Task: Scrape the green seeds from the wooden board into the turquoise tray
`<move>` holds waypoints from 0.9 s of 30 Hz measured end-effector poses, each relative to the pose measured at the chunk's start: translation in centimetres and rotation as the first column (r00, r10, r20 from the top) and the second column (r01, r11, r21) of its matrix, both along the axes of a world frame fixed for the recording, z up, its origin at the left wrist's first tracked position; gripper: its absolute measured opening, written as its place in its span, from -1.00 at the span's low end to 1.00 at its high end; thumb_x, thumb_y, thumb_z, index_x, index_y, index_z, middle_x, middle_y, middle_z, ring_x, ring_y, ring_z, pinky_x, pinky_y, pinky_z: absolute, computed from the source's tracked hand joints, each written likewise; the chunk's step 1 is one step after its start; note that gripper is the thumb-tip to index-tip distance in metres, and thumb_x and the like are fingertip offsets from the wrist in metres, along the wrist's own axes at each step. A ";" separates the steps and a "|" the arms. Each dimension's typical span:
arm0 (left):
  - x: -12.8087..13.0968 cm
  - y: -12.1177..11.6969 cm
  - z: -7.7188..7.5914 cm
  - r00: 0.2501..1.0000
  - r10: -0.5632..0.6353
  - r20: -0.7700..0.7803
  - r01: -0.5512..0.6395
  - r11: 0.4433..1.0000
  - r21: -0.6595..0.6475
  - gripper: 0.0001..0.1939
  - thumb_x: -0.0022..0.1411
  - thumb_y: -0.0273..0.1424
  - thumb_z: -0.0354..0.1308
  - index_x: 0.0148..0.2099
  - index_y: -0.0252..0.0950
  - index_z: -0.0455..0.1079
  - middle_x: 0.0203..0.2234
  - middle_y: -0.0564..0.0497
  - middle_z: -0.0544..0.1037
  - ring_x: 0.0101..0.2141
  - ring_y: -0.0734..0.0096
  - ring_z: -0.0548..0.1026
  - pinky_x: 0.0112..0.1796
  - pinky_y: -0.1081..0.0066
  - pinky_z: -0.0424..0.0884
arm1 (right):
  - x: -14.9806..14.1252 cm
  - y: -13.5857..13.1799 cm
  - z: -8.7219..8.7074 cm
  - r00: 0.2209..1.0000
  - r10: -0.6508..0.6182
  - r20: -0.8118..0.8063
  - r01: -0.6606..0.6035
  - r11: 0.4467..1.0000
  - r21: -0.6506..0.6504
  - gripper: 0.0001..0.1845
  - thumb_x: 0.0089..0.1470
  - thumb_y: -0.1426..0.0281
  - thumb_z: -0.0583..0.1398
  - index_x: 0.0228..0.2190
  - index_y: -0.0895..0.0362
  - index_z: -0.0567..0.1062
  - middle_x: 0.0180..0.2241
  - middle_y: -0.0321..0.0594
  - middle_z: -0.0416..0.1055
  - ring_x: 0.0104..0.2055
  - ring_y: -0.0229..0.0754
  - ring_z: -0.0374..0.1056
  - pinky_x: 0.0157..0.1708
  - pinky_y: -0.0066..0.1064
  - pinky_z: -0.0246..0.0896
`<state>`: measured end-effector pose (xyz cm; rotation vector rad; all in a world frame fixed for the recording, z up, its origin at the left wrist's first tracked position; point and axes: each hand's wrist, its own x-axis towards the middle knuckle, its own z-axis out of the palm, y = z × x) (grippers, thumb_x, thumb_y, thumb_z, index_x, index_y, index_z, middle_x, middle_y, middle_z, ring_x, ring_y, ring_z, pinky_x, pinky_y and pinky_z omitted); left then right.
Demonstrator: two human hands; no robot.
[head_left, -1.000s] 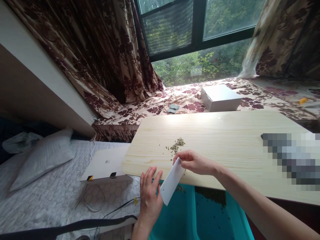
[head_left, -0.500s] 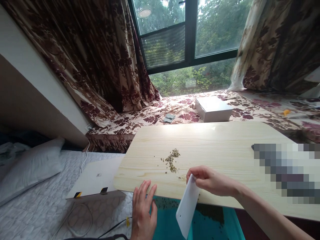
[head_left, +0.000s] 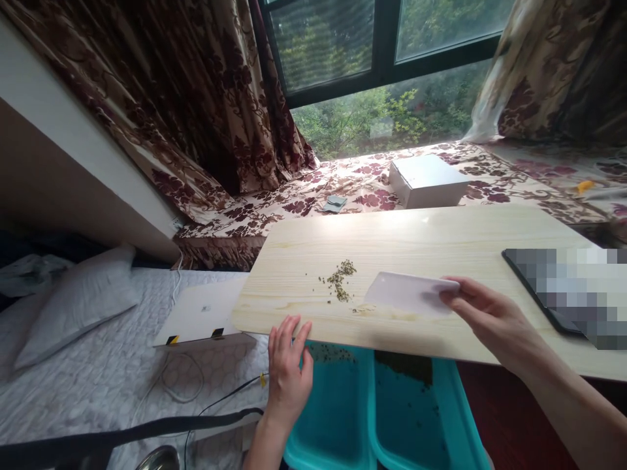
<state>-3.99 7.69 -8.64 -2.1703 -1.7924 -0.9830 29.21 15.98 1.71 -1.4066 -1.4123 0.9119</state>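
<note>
My right hand (head_left: 474,301) grips one end of a flat white plastic scraper (head_left: 410,291), held over the pale wooden table top (head_left: 304,241). To the left of the scraper lies a loose patch of small greenish-brown grains (head_left: 339,282), with a few pale flakes nearer the front edge. At that edge rests my left hand (head_left: 290,362), fingers stretched out on the wood, holding nothing. Beneath the edge stands a turquoise bin (head_left: 371,408) with two compartments. A scatter of grains shows in the left compartment, a denser heap in the right.
A tablet (head_left: 546,294), partly blurred out, lies at the table's right. White boxes stand on the window ledge (head_left: 428,183) and on the bed at left (head_left: 200,313). Cables (head_left: 196,385) and a dark strap (head_left: 137,431) cross the lower left.
My right hand has moved right and up from the front edge. The scraper has swung from hanging over the bin to lying nearly flat above the table. My view has tilted down.
</note>
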 end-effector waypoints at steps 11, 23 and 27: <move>0.1 -0.1 0.1 1.000 -0.005 -0.002 0.005 1.000 -0.005 -0.47 0.34 -0.68 -0.06 0.26 -0.18 0.27 0.19 -0.18 0.41 0.25 0.08 0.32 0.28 -0.16 0.13 | -0.9 0.5 -1.9 0.988 -0.104 0.118 0.088 0.988 0.130 -0.68 0.05 0.09 0.26 -0.27 0.04 0.60 -0.37 -0.23 0.63 -0.31 -0.06 0.56 -0.35 -0.31 0.48; 0.3 -0.1 0.1 1.000 0.010 0.026 -0.010 1.000 0.004 -0.48 0.32 -0.68 -0.06 0.23 -0.18 0.34 0.17 -0.16 0.44 0.24 0.09 0.35 0.28 -0.14 0.14 | -2.5 -2.6 -2.0 0.981 -0.084 0.175 0.069 0.993 0.093 -0.67 0.09 0.07 0.20 -0.28 0.05 0.58 -0.38 -0.23 0.63 -0.30 -0.07 0.57 -0.32 -0.37 0.48; 0.4 -0.1 0.2 0.999 0.009 0.039 -0.009 1.000 0.002 -0.48 0.32 -0.68 -0.06 0.22 -0.19 0.34 0.17 -0.17 0.44 0.24 0.10 0.35 0.28 -0.15 0.15 | -2.9 -4.0 -2.1 0.960 -0.151 0.235 0.125 0.985 0.121 -0.69 0.06 0.11 0.19 -0.30 0.04 0.59 -0.39 -0.23 0.64 -0.33 -0.08 0.58 -0.36 -0.40 0.48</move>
